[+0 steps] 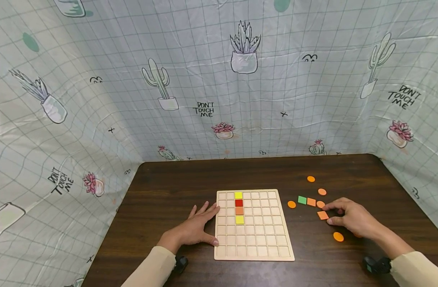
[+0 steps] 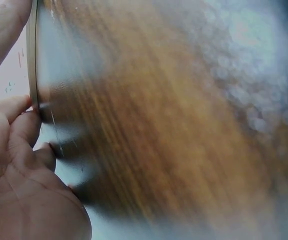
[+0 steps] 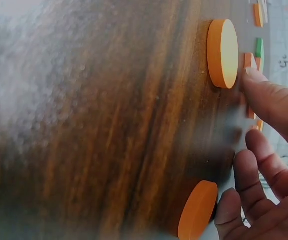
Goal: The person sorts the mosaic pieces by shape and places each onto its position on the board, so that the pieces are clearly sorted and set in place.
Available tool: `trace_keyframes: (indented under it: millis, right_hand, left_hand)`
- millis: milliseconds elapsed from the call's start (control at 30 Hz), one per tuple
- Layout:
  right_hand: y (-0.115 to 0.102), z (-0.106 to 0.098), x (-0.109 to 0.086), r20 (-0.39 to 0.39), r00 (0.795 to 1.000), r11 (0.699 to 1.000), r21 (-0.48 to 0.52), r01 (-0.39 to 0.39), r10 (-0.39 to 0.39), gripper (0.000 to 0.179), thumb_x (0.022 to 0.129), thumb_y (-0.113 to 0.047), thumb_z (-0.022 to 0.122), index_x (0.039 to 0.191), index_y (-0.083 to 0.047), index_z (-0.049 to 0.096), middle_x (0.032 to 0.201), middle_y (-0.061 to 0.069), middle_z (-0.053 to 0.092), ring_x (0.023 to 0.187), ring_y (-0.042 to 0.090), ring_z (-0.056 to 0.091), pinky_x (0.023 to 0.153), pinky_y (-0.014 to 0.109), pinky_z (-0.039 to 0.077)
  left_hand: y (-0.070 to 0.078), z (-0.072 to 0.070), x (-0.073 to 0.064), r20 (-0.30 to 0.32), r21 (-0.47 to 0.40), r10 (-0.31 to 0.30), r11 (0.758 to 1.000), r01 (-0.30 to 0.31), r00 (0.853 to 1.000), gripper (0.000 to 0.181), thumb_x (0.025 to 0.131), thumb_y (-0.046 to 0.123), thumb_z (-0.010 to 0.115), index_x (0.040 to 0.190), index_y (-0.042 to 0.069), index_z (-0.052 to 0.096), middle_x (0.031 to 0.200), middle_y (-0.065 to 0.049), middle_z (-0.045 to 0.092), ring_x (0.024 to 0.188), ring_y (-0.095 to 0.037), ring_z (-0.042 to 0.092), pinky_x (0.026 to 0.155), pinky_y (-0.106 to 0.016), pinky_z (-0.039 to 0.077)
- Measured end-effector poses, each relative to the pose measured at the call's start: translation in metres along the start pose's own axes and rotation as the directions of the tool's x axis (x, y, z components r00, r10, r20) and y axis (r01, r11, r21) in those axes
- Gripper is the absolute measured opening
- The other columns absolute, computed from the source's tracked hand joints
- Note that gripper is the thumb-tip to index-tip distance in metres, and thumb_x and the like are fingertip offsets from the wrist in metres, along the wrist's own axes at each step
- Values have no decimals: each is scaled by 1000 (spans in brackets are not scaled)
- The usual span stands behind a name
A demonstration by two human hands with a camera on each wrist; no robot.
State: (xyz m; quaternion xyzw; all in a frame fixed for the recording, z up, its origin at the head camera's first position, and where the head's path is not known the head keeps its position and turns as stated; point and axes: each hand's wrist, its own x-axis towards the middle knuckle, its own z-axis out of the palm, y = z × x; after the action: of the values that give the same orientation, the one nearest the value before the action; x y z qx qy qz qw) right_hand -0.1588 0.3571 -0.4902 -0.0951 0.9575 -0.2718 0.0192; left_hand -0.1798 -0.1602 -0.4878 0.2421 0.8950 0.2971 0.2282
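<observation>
A pale wooden grid board (image 1: 251, 240) lies before me, with yellow, red, orange and yellow square tiles in one column near its top. Beside its left edge my left hand (image 1: 190, 231) is spread. The thumb and fingertips touch that edge, and the left wrist view shows the board's side (image 2: 32, 60) against them. Off to the board's right, my right hand (image 1: 355, 217) holds an orange square tile (image 1: 323, 215) between thumb and index finger, low over the table. In the right wrist view the thumb (image 3: 274, 97) partly hides this tile (image 3: 249, 60).
A green square (image 1: 302, 200) and an orange square (image 1: 311, 202) lie in a row on the dark wooden table (image 1: 168, 179). Orange discs are scattered around, one (image 1: 291, 204) near the board and another (image 1: 338, 236) below my right hand. A printed curtain (image 1: 190, 59) surrounds the table.
</observation>
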Motion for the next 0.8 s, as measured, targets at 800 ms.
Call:
trace_keyframes:
  millis: [800]
  right_hand:
    - [-3,3,1,-7,1000,999,45,-16,17,21,93,-26,82,109,-14,76,96,-4,72,81,3,62,68,23,53]
  left_hand:
    - [0,0,0,-2,11,-1,1000,1,1000,108,86,44,86,170,19,24,178,0,13,166,-29,-2,131,-61,-9]
